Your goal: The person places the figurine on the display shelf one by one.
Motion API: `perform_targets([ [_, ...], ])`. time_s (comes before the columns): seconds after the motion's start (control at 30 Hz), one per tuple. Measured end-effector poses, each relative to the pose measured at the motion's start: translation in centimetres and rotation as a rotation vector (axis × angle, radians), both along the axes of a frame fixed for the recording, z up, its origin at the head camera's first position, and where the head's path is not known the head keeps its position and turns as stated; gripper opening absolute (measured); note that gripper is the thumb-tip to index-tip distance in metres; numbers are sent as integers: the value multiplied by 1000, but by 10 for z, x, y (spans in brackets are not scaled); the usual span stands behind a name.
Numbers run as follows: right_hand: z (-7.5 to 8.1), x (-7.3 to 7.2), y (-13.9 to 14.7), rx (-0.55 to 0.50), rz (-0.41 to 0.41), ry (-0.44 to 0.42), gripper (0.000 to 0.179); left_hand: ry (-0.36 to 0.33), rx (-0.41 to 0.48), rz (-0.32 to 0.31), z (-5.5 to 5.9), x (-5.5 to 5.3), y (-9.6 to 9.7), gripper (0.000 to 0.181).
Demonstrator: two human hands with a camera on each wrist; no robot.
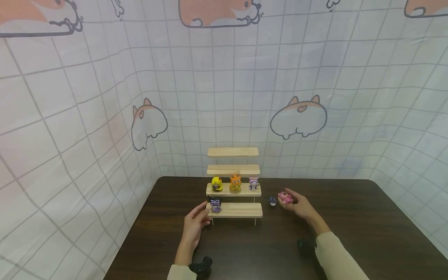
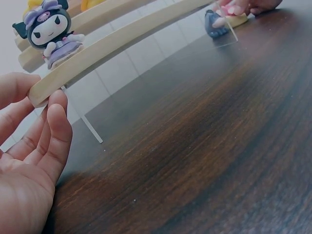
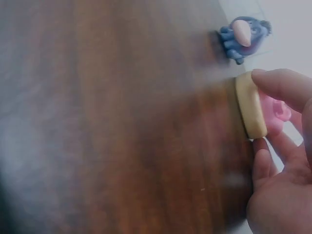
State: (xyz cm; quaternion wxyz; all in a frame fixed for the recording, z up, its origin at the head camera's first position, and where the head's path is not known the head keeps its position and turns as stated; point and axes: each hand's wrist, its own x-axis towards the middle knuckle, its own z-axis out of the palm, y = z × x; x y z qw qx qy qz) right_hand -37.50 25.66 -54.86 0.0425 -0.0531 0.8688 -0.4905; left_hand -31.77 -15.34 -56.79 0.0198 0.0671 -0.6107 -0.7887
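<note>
My left hand (image 1: 194, 223) grips the left end of the lowest board of a stepped wooden display shelf (image 1: 241, 210), with fingers above and below the board in the left wrist view. Beside those fingers a purple-and-black figurine (image 1: 215, 205) stands on that board. To the right of the shelf, my right hand (image 1: 301, 206) pinches a pink figurine (image 1: 285, 197) by its pale yellow base (image 3: 251, 105), low at the tabletop. A small blue donkey figurine (image 3: 246, 36) stands on the table between the shelf and the pink figurine.
On the second board from the bottom stand a yellow figurine (image 1: 217, 184), an orange figurine (image 1: 235, 182) and a white-and-lilac figurine (image 1: 253, 183). The dark wooden table (image 1: 266, 249) ends at a white grid-patterned curtain (image 1: 238, 97) behind the shelf.
</note>
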Motion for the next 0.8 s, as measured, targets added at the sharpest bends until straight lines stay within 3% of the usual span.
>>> perform_targets([
  [0.47,-5,-4,-3,39,-32,11,75,1,-7,-8,1,1,0,47],
  [0.8,-7,2,-5,31,-74,38,70,5,0,-8,1,0,0,45],
])
